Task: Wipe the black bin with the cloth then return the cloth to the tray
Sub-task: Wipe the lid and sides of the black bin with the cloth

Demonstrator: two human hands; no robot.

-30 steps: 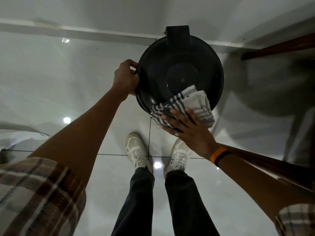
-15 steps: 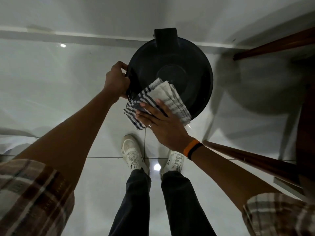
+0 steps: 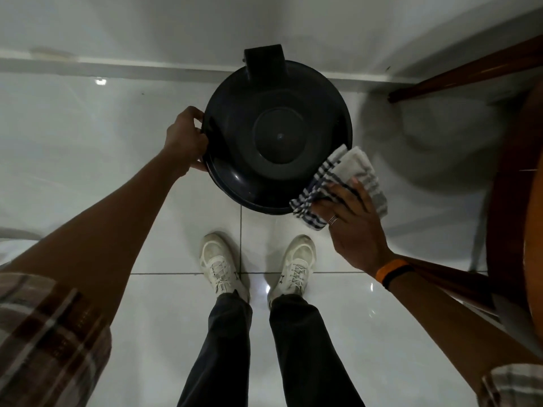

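The round black bin [image 3: 249,160] stands on the white floor against the wall, seen from above with its lid closed and a hinge block at the far side. My left hand [image 3: 185,139] grips the lid's left rim. My right hand [image 3: 355,221] presses a folded white cloth with dark blue stripes [image 3: 340,177] against the bin's near right edge. No tray is in view.
A dark wooden table edge [image 3: 511,201] curves along the right side, with a wooden leg [image 3: 458,77] slanting toward the wall. My two feet in white shoes [image 3: 220,265] stand just in front of the bin on glossy white tiles [image 3: 88,142].
My right hand has swept the cloth from the lid's near left part across to its near right edge. My left hand has kept its grip on the left rim.
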